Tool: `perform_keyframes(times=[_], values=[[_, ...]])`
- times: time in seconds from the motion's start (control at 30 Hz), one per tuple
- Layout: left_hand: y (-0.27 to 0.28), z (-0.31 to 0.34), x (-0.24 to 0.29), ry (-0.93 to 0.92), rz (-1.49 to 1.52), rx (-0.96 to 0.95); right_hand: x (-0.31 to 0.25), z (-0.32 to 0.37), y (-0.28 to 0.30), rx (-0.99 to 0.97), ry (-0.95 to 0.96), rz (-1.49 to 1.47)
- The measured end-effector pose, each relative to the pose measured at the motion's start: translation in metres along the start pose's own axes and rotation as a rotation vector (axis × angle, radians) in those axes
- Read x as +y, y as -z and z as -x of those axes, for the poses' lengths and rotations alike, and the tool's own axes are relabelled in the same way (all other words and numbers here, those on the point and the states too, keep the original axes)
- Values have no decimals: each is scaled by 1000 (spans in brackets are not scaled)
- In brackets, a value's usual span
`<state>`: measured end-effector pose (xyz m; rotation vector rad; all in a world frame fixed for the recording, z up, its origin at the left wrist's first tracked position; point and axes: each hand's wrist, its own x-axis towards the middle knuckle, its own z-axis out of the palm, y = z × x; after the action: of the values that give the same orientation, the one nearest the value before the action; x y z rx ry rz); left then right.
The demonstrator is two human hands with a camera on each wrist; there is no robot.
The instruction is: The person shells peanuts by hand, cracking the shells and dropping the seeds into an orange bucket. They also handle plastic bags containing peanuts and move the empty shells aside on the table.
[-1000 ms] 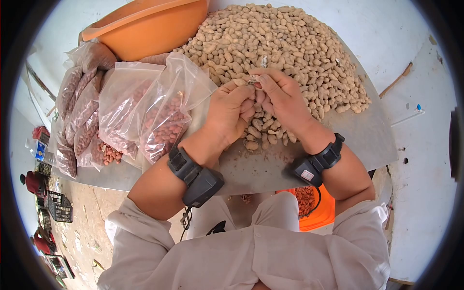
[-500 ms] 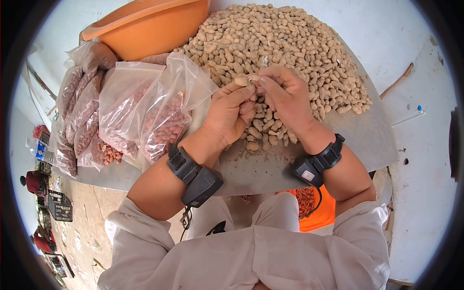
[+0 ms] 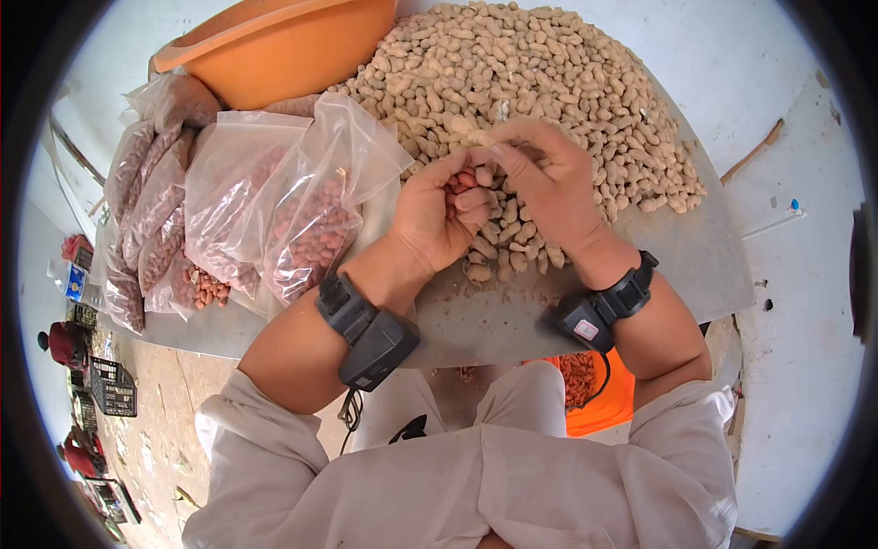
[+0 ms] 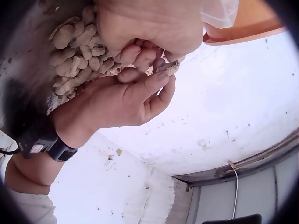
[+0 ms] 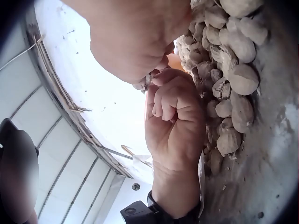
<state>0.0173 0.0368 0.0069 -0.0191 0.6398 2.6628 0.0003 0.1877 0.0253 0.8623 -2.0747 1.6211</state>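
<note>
At the centre of the head view, a person's left hand (image 3: 430,220) curls its fingers around a few red kernels (image 3: 462,179). Just beside it, the right hand (image 3: 553,183) pinches a peanut shell (image 3: 468,134) between thumb and fingertips, above the near edge of a heap of unshelled peanuts (image 3: 540,73). The heap fills the upper middle of a grey table (image 3: 677,265). Clear plastic bags of shelled kernels (image 3: 306,220) lie at left, an orange basin (image 3: 274,46) sits at upper left, and an orange bucket (image 3: 599,398) shows below the table's edge.
</note>
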Motion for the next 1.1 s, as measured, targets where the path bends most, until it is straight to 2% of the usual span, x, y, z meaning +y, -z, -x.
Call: perform_keyframes(times=[0.13, 0.23, 0.33, 0.43, 0.53, 0.63, 0.73, 0.83, 0.93, 1.03, 1.1], values=[[-4, 5, 9, -175, -62, 47, -4, -5, 5, -13, -36, -241], [-5, 6, 21, -288, -50, 41, -4, -8, 10, -171, -68, -269], [-3, 5, 24, -339, -31, 10, -1, -10, 17, -438, -146, -159], [0, 4, 22, -322, -33, 5, -5, -8, 17, -553, -202, -56], [0, 2, 21, -319, -6, 14, -8, -9, 18, -589, -269, -51], [-2, 3, 22, -308, -26, 20, -11, -11, 17, -384, -239, -114], [-2, 3, 21, -311, -81, 7, 8, -14, 21, -319, -138, -251], [2, 2, 20, -260, -110, -5, 8, -12, 23, -317, -317, -396], [0, 2, 12, -309, -290, 35, 12, -13, 18, -294, -286, -450], [-1, 3, 7, -308, -368, 38, 7, -10, 11, -180, -346, -485], [-1, 2, 9, -324, -356, 31, 7, -12, 13, -247, -319, -421]])
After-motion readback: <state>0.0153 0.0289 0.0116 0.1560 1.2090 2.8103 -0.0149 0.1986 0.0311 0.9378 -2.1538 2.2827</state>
